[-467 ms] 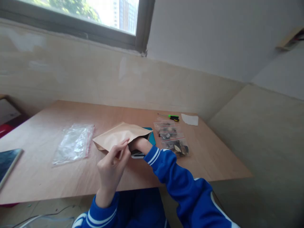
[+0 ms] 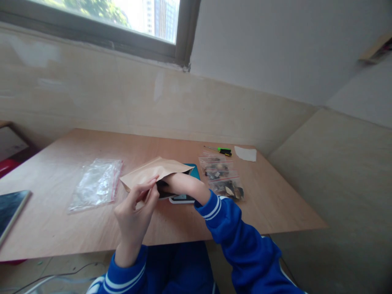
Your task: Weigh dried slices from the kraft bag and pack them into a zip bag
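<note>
Paper bag mid-table, right hand partly inside.
Left: plastic bags, then a slab farther left. Right: zip bags, tools behind them, paper sheet right of the tools. Partly under the paper bag: a device.

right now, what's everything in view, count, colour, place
paper bag: one, brown, centre
flat device: one, teal-white, overlapped by paper bag
zip bags: several, clear, dark contents, right
plastic bags: count unclear, clear, left
screwdrivers: two, green, black, back right
paper: one, white, back right
slab: one, dark, left edge
object: one, red, far left
table: one, tan, centre
window: one, grey frame, top left
cable: one, dark, floor left
left hand: one, blue-cuffed, fingers pinching paper bag
right hand: one, blue-cuffed, partly inside paper bag
</note>
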Demonstrator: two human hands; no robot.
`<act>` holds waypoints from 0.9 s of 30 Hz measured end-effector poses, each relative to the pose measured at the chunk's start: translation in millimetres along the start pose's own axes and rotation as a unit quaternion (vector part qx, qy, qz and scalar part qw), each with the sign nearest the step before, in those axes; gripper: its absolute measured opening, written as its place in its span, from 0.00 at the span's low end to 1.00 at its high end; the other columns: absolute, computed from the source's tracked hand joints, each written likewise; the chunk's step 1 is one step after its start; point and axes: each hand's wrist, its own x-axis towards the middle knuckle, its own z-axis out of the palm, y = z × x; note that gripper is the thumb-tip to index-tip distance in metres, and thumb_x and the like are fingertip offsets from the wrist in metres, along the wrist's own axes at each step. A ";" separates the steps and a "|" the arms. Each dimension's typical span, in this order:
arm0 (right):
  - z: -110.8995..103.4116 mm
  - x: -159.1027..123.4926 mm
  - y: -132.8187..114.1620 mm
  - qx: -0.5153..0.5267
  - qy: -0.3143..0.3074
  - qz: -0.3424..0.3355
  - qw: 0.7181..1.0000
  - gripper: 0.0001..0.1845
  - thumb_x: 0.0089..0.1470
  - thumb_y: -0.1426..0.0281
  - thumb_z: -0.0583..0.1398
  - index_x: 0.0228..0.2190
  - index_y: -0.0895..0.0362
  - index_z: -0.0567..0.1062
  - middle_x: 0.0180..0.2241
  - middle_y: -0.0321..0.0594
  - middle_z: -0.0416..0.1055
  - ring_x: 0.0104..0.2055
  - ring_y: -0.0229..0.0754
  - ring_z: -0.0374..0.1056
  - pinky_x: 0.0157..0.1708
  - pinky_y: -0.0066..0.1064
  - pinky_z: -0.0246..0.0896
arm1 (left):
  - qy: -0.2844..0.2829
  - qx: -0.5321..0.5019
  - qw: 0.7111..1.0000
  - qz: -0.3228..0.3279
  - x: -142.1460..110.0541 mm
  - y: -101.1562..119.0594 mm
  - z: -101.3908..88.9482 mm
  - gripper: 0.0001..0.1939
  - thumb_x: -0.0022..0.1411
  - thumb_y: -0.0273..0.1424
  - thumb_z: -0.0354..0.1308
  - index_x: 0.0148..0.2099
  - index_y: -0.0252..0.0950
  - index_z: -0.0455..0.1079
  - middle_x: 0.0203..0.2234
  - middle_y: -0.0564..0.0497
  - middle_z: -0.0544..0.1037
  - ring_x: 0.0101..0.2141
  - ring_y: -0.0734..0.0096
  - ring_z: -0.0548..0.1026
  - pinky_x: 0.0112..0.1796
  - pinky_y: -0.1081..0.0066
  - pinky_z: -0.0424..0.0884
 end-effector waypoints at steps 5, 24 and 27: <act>-21.9 -29.3 -22.5 0.045 -0.053 -0.061 0.996 0.15 0.55 0.83 0.59 0.33 0.53 0.80 0.41 0.39 0.80 0.45 0.43 0.74 0.48 0.32 0.67 | 0.003 -0.016 1.000 -0.019 2.3 0.2 -3.2 0.05 0.60 0.30 0.62 0.39 0.39 0.76 0.39 0.51 0.84 0.37 0.65 0.83 0.41 0.69 0.80; -44.7 -72.8 -31.0 0.258 0.194 -0.021 0.946 0.06 0.58 0.73 0.63 0.32 0.54 0.82 0.42 0.38 0.81 0.49 0.41 0.75 0.52 0.34 0.68 | -0.004 -0.031 0.997 -0.067 15.5 3.6 -3.7 0.06 0.60 0.33 0.62 0.39 0.39 0.76 0.37 0.51 0.84 0.37 0.66 0.83 0.39 0.73 0.79; -49.3 -83.2 -21.5 0.361 0.267 0.028 0.893 0.02 0.55 0.71 0.66 0.32 0.52 0.81 0.43 0.37 0.81 0.49 0.41 0.75 0.49 0.34 0.70 | 0.007 -0.019 0.997 -0.080 20.4 3.1 -4.5 0.06 0.60 0.34 0.62 0.38 0.39 0.76 0.36 0.52 0.84 0.36 0.66 0.83 0.38 0.74 0.79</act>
